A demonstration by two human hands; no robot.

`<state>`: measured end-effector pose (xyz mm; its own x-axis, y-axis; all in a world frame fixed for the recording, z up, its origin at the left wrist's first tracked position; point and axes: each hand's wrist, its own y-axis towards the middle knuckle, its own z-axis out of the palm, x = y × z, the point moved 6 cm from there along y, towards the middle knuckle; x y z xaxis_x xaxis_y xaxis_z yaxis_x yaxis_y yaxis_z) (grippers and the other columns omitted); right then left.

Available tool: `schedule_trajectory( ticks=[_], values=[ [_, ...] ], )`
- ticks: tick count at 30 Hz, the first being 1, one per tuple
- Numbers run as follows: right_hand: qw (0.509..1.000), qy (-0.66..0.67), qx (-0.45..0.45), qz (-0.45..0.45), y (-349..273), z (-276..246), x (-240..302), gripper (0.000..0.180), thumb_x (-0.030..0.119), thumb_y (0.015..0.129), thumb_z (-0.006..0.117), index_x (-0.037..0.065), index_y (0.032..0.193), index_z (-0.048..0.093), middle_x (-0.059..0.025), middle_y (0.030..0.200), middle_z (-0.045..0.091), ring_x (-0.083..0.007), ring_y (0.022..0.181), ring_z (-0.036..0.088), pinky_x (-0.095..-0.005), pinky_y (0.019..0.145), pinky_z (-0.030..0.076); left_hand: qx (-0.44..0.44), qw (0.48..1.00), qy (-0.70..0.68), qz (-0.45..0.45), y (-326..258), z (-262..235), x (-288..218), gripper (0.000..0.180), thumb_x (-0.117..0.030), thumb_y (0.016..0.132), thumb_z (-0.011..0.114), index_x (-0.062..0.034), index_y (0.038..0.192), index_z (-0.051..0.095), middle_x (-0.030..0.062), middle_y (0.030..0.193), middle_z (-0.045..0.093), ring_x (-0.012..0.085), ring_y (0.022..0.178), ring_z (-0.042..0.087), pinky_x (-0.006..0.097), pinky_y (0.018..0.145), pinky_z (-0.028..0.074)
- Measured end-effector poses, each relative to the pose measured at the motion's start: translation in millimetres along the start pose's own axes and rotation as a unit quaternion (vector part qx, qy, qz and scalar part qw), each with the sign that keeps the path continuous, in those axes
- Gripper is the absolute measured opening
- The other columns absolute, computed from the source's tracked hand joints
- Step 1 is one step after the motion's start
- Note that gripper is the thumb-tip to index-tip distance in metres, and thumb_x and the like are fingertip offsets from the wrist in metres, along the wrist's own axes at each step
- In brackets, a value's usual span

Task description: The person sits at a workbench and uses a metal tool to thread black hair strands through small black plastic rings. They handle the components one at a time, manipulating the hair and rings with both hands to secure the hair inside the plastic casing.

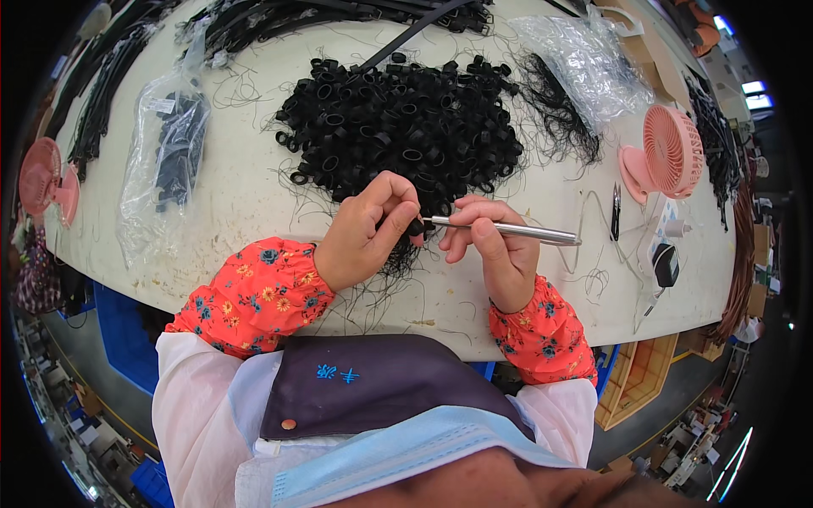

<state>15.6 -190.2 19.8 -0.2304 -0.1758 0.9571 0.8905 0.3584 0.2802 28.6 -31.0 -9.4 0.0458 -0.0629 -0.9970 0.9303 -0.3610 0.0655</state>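
Note:
My left hand (366, 229) is closed, pinching a small black loop (414, 227) between thumb and fingers. My right hand (500, 245) grips a slim silver pen-shaped tool (529, 231), held almost level, its thin tip pointing left. That tip reaches the black loop, though whether it touches cannot be made out. Just beyond both hands lies a large heap of black loops (398, 127), like belt keepers. Loose black threads (385, 284) trail on the table below my hands.
Black belts (339, 15) lie along the far edge of the white table (246, 178). Clear plastic bags (161, 161) flank the heap, with tangled thread (559, 110) at right. A pink fan (671, 151), black-handled snips (616, 212) and a cord (590, 212) are at right; another pink fan (44, 179) is at left.

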Motion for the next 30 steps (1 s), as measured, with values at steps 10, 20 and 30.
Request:
schedule_trajectory(
  ticks=[10, 20, 30],
  values=[
    [1.000, -0.013, 0.010, -0.007, 0.3, 0.8, 0.0, 0.023, 0.017, 0.101, 0.044, -0.001, 0.108, 0.056, -0.0055, 0.078, 0.060, -0.0117, 0.070, 0.061, -0.0276, 0.077, 0.047, -0.004, 1.000, -0.003, 0.002, 0.0, -0.4, 1.5, 0.007, -0.007, 0.098, 0.048, -0.0007, 0.097, 0.047, 0.0031, 0.079, 0.058, 0.0088, 0.070, 0.064, 0.020, 0.059, 0.047],
    [0.971, -0.222, -0.038, -0.077, 2.5, 4.8, 6.7, 0.022, 0.008, 0.084, 0.066, 0.005, 0.105, 0.059, -0.0055, 0.083, 0.063, -0.0174, 0.075, 0.062, -0.0309, 0.076, 0.046, -0.015, 1.000, 0.018, 0.014, 0.0, -0.6, 1.7, 0.007, -0.007, 0.097, 0.051, 0.0000, 0.098, 0.049, 0.0042, 0.079, 0.061, 0.0077, 0.071, 0.063, 0.020, 0.060, 0.045],
    [0.967, -0.240, -0.065, -0.051, -1.4, 6.2, -4.1, 0.034, -0.004, 0.077, 0.069, 0.005, 0.107, 0.057, -0.0071, 0.092, 0.063, -0.0151, 0.083, 0.061, -0.0266, 0.072, 0.049, -0.001, 0.999, -0.023, -0.031, 1.5, 0.1, 8.9, 0.011, -0.002, 0.093, 0.054, -0.0006, 0.104, 0.053, 0.0052, 0.091, 0.065, 0.0067, 0.087, 0.062, 0.020, 0.074, 0.047]
  ],
)
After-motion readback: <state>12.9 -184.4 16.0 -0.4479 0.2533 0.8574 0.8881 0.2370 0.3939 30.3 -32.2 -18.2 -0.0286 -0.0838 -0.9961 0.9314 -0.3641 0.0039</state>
